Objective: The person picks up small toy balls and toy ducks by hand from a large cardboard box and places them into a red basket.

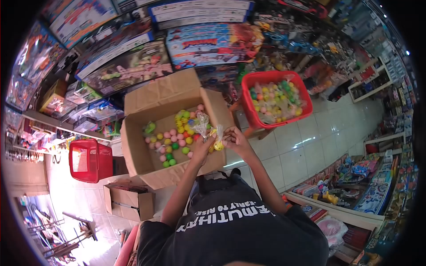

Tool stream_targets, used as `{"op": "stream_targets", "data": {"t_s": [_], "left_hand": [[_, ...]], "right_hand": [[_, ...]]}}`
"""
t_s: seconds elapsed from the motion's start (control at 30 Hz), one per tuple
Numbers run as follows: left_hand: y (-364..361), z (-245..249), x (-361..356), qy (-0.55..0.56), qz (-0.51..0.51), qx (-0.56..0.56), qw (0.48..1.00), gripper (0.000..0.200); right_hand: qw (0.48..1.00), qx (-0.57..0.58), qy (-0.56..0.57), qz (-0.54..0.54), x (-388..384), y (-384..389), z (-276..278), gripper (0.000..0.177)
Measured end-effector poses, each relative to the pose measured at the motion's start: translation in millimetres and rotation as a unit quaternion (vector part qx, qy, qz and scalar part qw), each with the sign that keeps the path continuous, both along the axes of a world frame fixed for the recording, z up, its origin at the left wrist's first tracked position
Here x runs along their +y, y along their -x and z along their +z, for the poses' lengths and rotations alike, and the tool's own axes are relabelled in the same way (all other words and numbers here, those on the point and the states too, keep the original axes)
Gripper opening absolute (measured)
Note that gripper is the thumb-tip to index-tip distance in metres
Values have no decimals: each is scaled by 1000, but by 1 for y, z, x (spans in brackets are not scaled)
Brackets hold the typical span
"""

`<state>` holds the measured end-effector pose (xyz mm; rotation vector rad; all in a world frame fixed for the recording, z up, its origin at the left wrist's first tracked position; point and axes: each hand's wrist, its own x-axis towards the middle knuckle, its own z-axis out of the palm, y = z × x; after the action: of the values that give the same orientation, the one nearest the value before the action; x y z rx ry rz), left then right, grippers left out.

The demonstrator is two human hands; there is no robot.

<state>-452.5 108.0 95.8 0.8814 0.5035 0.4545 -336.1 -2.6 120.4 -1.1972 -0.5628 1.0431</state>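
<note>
A small clear plastic bag with yellow balls is between my two hands, over the right side of an open cardboard box. My left hand is closed on the bag from the left, and crumpled clear plastic rises above its fingers. On the other side, my right hand pinches the bag with thumb and fingers. Loose small balls in pink, yellow, green and orange lie on the bottom of the box. Some of the balls near the back right look bagged.
A red basket with bagged colored balls stands right of the box on a wooden support. Another red basket and a smaller cardboard box are at the left. Shelves of boxed toys line the back; more goods are at right.
</note>
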Motion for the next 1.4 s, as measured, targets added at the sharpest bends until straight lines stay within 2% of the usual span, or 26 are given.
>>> {"op": "stream_targets", "data": {"t_s": [0.07,0.1,0.17,0.2,0.3,0.37,0.5,0.57,0.7,0.77,0.87,0.9,0.97,1.07,1.1,1.17,1.2,1.23,1.27,1.3,1.33,1.37,1.4], "left_hand": [[-23,-8,-26,-44,-2,18,999,36],[-34,-8,-41,-85,2,37,996,37],[-51,-10,-69,-104,-20,70,992,38],[-59,-11,-83,-123,-36,105,986,39],[-85,-22,-120,-117,-85,110,983,39],[-104,-25,-142,-98,-88,99,986,38],[-132,-28,-165,-28,-132,114,984,32],[-146,-53,-170,-53,-134,108,984,31],[-172,-37,-172,-98,-150,108,978,28],[-187,-26,-167,-52,-168,107,979,29],[-216,-9,-160,-5,-142,91,986,34],[-227,-16,-156,-2,-142,94,985,34],[-249,-36,-146,-41,-96,93,990,37],[-278,-16,-137,-83,-76,126,986,39],[-287,-16,-132,-100,-62,130,985,40],[-301,-19,-122,-103,-46,169,979,41],[-308,-8,-119,-67,-38,168,983,41],[-316,-3,-116,-31,-30,164,986,41],[-322,-5,-110,-41,-45,170,984,40],[-329,-13,-105,-38,-46,171,983,40],[-336,-27,-100,-63,-40,146,987,40],[-341,-40,-96,-89,-34,120,988,39],[-346,-45,-92,-51,-38,134,989,37]], "right_hand": [[995,-99,12,23,-30,-21,-2,30],[995,-100,13,16,-44,-30,1,30],[971,-222,82,41,-73,-48,9,26],[971,-221,84,33,-86,-56,8,26],[973,-221,72,1,-127,-78,5,26],[956,-282,74,-40,-152,-91,-5,29],[951,-282,101,-73,-195,-115,-19,30],[953,-260,125,-96,-208,-126,-22,29],[964,-191,116,-142,-222,-147,-31,24],[959,-148,70,-231,-225,-159,-36,19],[954,-123,69,-265,-229,-192,-32,13],[950,-108,66,-286,-230,-206,-29,12],[952,-103,84,-275,-230,-233,-20,11],[938,-146,98,-299,-219,-278,-21,12],[939,-143,102,-295,-212,-292,-23,12],[925,-224,147,-268,-199,-318,-27,17],[907,-320,134,-241,-195,-334,-43,22],[907,-318,139,-238,-187,-343,-45,22],[890,-371,168,-206,-176,-348,-48,23],[869,-421,195,-173,-165,-352,-50,24],[870,-418,199,-172,-156,-356,-53,24],[854,-451,231,-122,-147,-359,-56,25],[833,-482,262,-73,-141,-361,-59,25]]}}
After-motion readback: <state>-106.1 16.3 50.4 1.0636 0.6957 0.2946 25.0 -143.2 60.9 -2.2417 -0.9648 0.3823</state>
